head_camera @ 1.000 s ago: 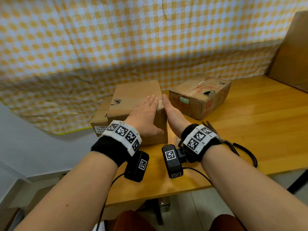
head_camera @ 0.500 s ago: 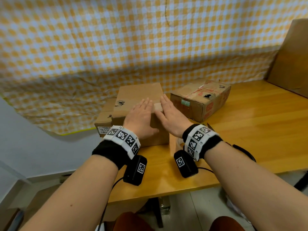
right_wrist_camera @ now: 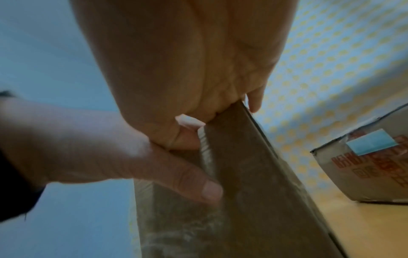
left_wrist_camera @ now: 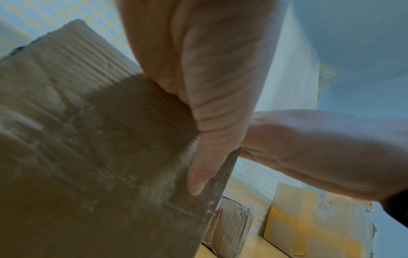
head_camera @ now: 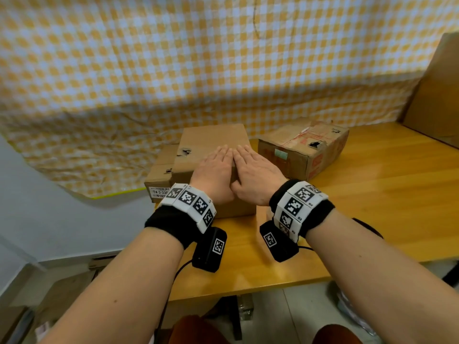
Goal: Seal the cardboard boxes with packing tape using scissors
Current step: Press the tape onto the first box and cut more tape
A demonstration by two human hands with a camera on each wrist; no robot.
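**Cardboard box under two flat palms**

Cardboard box (head_camera: pixel 213 140) sits at the left end of the wooden bench (head_camera: pixel 372 194), pressed from above by both hands side by side. The left hand (head_camera: pixel 214 173) lies flat on the lid with fingers straight, its thumb down the near face (the left wrist view shows this plainly). The right hand (head_camera: pixel 255 175) lies flat beside it, touching it, fingers extended, grasping nothing. A second, worn box (head_camera: pixel 301 148) stands just to the right. A lower carton (head_camera: pixel 159 177) with a printed label sits against the first box's left side.
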